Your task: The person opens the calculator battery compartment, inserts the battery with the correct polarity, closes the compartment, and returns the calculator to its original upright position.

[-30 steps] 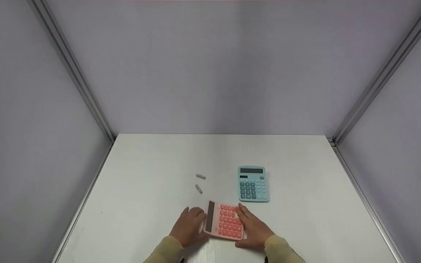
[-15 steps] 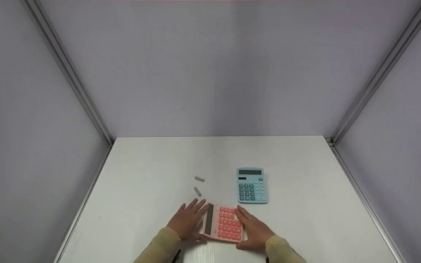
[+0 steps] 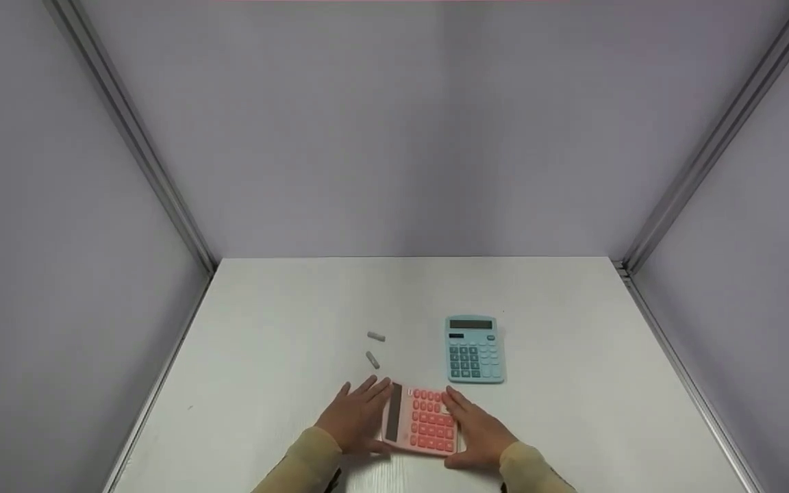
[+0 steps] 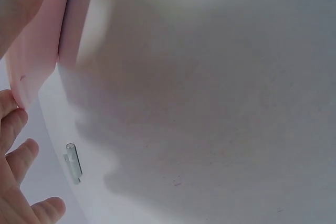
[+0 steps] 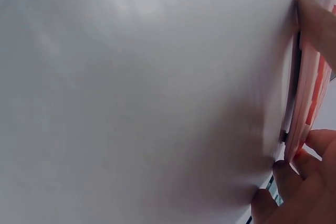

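Note:
A pink calculator with coral keys is turned sideways near the front of the table, its dark display toward the left. My left hand grips its display end, thumb at the near corner and spread fingers at the far one. On the keypad end, my right hand holds it between thumb and fingers. The right wrist view shows the calculator's edge close over the table, with a dark gap under it. The left wrist view shows fingertips at a corner of the pink casing.
A light blue calculator lies upright in view beyond the right hand. Two small grey cylinders lie beyond the left hand. The white table meets grey panels at the back and both sides.
My left hand has spread its fingers, which were bent a second ago, and they now reach the far corner of the pink calculator. The right hand stays on its end.

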Demonstrator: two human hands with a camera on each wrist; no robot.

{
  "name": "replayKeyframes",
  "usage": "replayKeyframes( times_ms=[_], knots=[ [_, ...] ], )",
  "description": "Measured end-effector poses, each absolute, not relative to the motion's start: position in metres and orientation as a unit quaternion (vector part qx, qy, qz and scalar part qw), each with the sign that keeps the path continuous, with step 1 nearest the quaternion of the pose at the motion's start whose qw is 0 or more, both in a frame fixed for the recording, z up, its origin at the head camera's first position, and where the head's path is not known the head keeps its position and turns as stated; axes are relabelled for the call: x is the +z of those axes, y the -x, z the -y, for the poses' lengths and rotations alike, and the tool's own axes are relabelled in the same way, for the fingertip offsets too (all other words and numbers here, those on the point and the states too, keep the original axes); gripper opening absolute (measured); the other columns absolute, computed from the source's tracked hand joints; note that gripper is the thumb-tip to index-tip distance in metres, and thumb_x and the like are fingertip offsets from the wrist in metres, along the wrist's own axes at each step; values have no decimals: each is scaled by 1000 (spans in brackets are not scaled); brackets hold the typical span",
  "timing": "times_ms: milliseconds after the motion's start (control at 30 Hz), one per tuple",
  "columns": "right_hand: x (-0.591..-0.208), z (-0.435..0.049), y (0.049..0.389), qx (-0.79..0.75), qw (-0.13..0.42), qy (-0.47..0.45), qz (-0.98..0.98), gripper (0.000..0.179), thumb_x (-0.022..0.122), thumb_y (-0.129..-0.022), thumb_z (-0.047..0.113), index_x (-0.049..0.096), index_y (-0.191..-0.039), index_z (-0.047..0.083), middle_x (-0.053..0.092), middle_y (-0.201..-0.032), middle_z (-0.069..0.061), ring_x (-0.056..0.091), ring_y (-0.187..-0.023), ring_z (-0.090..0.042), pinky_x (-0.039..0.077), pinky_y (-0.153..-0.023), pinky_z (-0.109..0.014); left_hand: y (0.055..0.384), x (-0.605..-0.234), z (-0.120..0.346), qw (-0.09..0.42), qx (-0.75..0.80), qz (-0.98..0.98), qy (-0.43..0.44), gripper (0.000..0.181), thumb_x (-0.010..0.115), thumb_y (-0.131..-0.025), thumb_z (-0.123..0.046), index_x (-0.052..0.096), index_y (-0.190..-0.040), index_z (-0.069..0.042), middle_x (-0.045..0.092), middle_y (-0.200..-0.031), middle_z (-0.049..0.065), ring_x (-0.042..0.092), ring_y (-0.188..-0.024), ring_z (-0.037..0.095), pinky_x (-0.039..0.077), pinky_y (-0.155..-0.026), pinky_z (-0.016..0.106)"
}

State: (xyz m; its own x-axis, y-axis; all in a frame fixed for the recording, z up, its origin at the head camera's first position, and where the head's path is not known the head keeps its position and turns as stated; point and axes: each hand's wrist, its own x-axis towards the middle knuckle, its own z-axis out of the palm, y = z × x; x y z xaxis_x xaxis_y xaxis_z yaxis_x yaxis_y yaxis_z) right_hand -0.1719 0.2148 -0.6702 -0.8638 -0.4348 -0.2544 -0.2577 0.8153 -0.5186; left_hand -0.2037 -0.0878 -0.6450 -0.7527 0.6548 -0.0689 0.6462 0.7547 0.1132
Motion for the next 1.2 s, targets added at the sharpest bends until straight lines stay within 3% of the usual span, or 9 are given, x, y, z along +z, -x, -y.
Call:
replayKeyframes(
  times_ms=[433, 667, 800, 967, 1200],
  knots=[
    [-664, -216, 175, -256, 197, 176, -930, 122, 80, -59, 65, 18, -155, 22, 11, -161, 3, 23, -144, -27, 27, -113, -49, 202, -642, 89, 29, 39, -931, -361, 115, 55, -63, -85, 32, -150, -13, 31, -155, 1, 32, -140, 25, 34, -105, 58],
    [-663, -220, 177, -270, 189, 204, -922, 121, 75, -60, 72, 23, -154, 15, 16, -160, -4, 25, -142, -31, 30, -110, -52, 199, -644, 92, 17, 59, -924, -377, 106, 52, -71, -81, 33, -150, -12, 34, -154, 5, 35, -139, 26, 38, -103, 59],
    [-661, -220, 176, -285, 195, 202, -916, 117, 75, -63, 70, 24, -154, 16, 16, -160, -4, 24, -143, -31, 29, -111, -53, 199, -643, 95, 1, 69, -919, -387, 96, 47, -77, -79, 37, -149, -17, 36, -152, 5, 37, -137, 27, 39, -101, 59],
    [-658, -218, 174, -325, 207, 177, -906, 100, 70, -72, 66, 27, -153, 26, 17, -160, -2, 23, -143, -32, 26, -110, -60, 201, -642, 96, -1, 96, -920, -380, 83, 39, -83, -77, 40, -147, -24, 40, -150, 1, 39, -136, 26, 39, -102, 59],
    [-656, -215, 171, -326, 184, 178, -910, 73, 47, -91, 64, 31, -152, 28, 26, -157, -4, 29, -141, -33, 28, -108, -61, 202, -636, 92, 6, 124, -930, -345, 75, 30, -89, -74, 50, -140, -23, 53, -140, -1, 45, -132, 24, 40, -101, 57]
  ],
)
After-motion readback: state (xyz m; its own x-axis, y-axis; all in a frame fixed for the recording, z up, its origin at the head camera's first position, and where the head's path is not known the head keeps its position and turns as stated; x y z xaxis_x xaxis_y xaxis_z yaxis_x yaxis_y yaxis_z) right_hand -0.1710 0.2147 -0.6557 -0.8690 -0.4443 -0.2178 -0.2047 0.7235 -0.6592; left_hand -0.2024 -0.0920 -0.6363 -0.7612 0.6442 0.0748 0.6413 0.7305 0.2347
